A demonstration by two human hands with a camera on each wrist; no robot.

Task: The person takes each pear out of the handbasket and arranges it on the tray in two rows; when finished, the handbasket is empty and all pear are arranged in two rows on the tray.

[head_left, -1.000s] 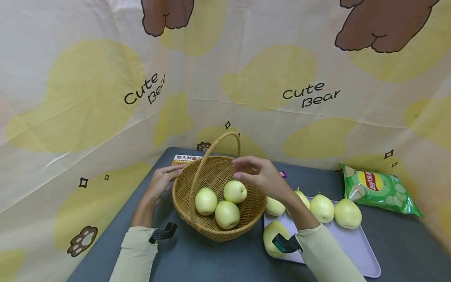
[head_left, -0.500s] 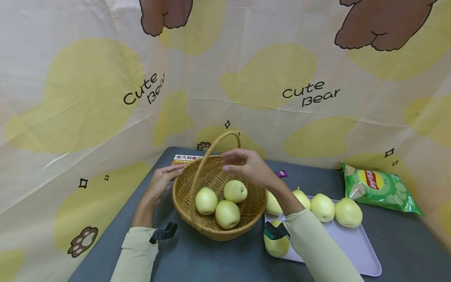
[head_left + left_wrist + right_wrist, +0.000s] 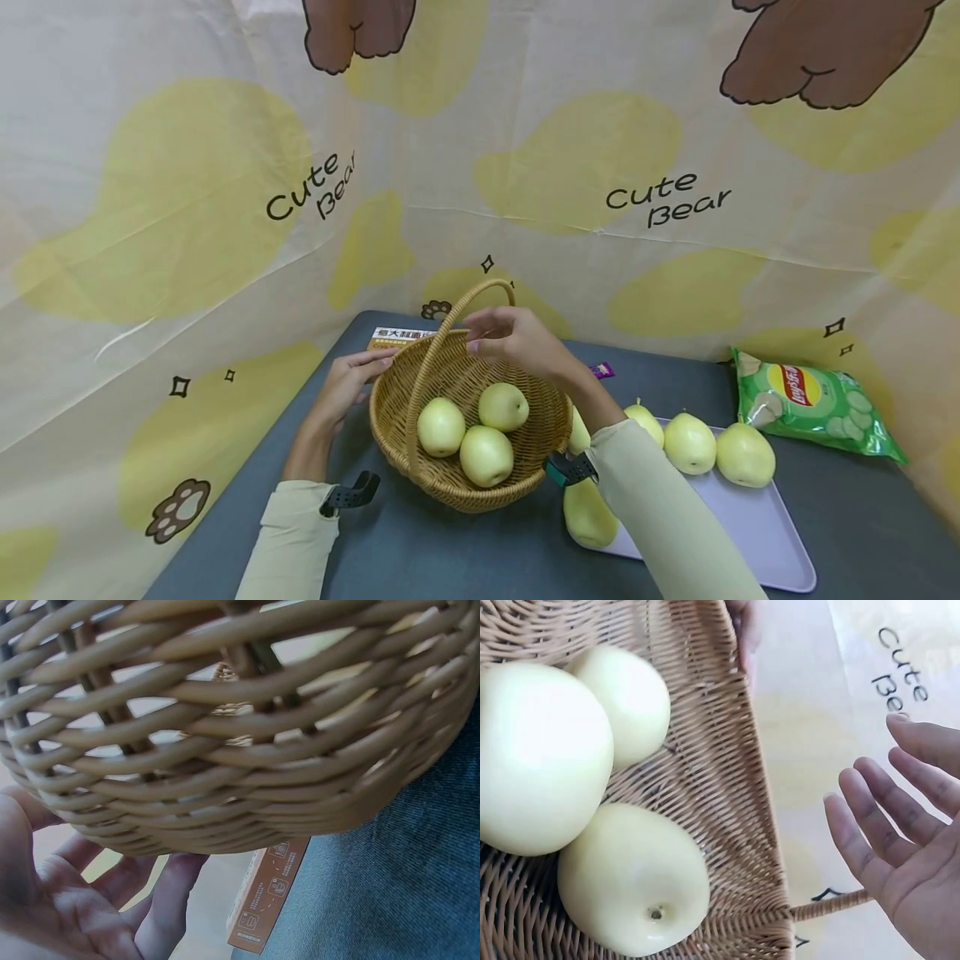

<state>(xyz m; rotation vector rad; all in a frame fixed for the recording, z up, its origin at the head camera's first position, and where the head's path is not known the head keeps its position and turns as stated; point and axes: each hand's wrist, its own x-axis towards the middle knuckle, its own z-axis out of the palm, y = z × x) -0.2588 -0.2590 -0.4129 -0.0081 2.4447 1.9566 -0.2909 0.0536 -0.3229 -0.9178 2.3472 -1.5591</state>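
Observation:
A wicker basket (image 3: 459,498) with an arched handle (image 3: 429,360) tilts toward me, holding three pale green pears (image 3: 487,456). At its left rim my left hand (image 3: 345,390) touches the weave with fairly straight fingers. The left wrist view has that hand's fingers beside the basket's underside (image 3: 225,769). Over the back right rim hovers my right hand (image 3: 519,343), near the handle. Its fingers are spread and loosely bent in the right wrist view, with nothing between them; the handle's base passes behind that hand (image 3: 919,862).
A lilac tray (image 3: 757,517) on the right carries several more pears (image 3: 690,443), some partly hidden by my right arm. Behind it lies a green chip bag (image 3: 813,402). A small purple packet (image 3: 602,370) and a printed box (image 3: 393,337) lie near the back of the table.
My right hand has moved left and slightly back along the basket's far rim, toward the handle. My left hand and the pears in the basket stay in place.

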